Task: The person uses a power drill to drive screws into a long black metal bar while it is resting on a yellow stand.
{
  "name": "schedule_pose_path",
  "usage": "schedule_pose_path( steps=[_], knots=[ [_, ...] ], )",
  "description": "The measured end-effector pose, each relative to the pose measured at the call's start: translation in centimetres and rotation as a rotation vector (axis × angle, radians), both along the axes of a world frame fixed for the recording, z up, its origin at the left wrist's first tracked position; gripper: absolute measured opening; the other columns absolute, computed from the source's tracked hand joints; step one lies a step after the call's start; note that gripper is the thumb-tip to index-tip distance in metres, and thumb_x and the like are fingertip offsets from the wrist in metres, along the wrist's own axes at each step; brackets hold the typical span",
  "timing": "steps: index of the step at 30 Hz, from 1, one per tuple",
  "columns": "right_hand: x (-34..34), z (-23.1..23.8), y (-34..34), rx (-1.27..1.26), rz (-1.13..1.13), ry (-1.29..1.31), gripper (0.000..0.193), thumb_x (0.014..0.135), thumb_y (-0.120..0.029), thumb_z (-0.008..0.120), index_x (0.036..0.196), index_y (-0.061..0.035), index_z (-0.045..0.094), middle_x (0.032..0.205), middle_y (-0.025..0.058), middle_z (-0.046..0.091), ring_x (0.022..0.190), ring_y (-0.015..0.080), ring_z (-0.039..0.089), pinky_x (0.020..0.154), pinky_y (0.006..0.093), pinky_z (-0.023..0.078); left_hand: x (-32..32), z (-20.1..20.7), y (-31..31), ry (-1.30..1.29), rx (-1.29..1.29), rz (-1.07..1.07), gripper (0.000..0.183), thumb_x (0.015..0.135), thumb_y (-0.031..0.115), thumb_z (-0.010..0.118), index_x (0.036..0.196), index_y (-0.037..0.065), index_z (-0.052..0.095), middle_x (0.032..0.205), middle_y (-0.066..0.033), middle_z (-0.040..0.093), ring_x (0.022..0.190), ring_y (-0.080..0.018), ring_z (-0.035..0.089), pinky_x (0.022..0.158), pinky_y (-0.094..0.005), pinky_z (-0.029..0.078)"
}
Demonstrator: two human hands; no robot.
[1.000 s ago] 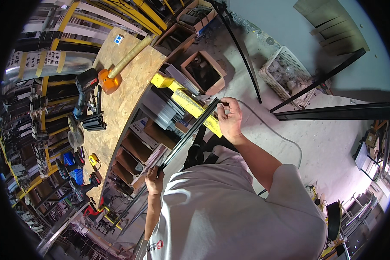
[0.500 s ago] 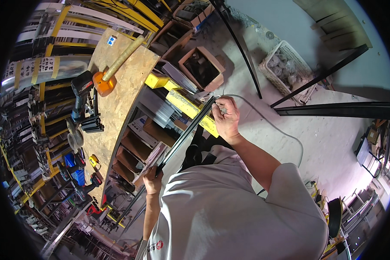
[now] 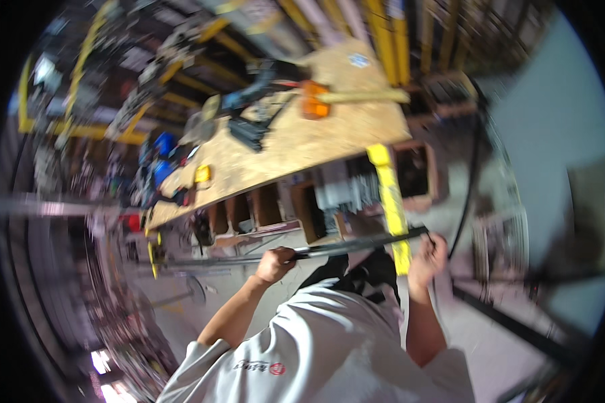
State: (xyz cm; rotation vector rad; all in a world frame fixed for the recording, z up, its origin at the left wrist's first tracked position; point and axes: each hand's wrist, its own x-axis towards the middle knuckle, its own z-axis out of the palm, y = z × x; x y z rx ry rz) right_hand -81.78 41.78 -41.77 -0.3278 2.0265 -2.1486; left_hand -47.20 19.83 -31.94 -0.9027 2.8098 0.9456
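Observation:
A long, slim dark metal profile (image 3: 356,246) lies across in front of my body, its right end slightly raised. My left hand (image 3: 275,264) is wrapped round it near the middle, and the profile runs on to the left past the fist. At its right end my right hand (image 3: 428,262) is closed, with thumb and fingers bent together beside the tip. What these fingers pinch is too blurred to make out.
Beyond the profile stands a wooden workbench (image 3: 356,134) with an orange-headed mallet (image 3: 314,101), a cordless drill (image 3: 262,84), short black profile pieces (image 3: 247,132) and a yellow tape measure (image 3: 202,174). Cardboard boxes (image 3: 267,205) sit beneath. A yellow beam (image 3: 390,198) stands near my right hand.
My view and body have turned left, blurring the picture. The profile has swung from a steep slant to nearly level across me, with both hands staying at it.

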Motion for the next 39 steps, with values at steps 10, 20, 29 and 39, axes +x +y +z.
schedule_pose_path(
  steps=[10,20,29,39],
  knots=[
    [-2.5,2.1,0.8,0.43,-0.084,0.196,0.032,0.101,-0.014,0.063,0.122,0.0103,0.062,0.122,0.0214,0.064,0.11,0.0302,0.061,0.1,0.0382,0.049,2.0,-1.9,0.1,-0.012,0.046,0.052,0.025,0.078,0.024,0.074,0.09,0.002,0.069,0.094,-0.0208,0.07,0.091,-0.0437,0.067,0.078,-0.0519,0.055],
    [4.5,13.2,-10.3,0.306,0.115,0.494,0.026,0.105,-0.01,0.059,0.122,0.0087,0.057,0.118,0.0189,0.064,0.107,0.0254,0.063,0.096,0.0357,0.05,13.6,8.3,-8.9,0.675,-0.397,0.172,0.019,0.087,0.012,0.075,0.096,-0.001,0.065,0.088,-0.0146,0.063,0.079,-0.0329,0.063,0.066,-0.0418,0.053],
    [38.9,19.0,-32.2,0.174,0.984,0.149,0.027,0.095,-0.004,0.069,0.121,-0.001,0.063,0.106,0.0074,0.071,0.094,0.0124,0.067,0.086,0.026,0.054,42.3,12.1,-42.6,0.858,-0.528,1.152,0.025,0.092,0.02,0.065,0.08,-0.003,0.066,0.07,-0.0234,0.056,0.056,-0.0334,0.057,0.057,-0.0414,0.045],
    [57.5,15.2,-50.3,0.45,1.133,0.48,0.1,0.078,-0.016,0.089,0.153,0.0077,0.027,0.14,0.0297,0.054,0.129,0.0366,0.057,0.109,0.0426,0.047,42.2,6.5,-63.3,-0.241,-0.318,0.714,0.026,0.079,0.012,0.07,0.103,0.014,0.078,0.115,-0.014,0.075,0.109,-0.0335,0.072,0.093,-0.0431,0.058]
  ],
)
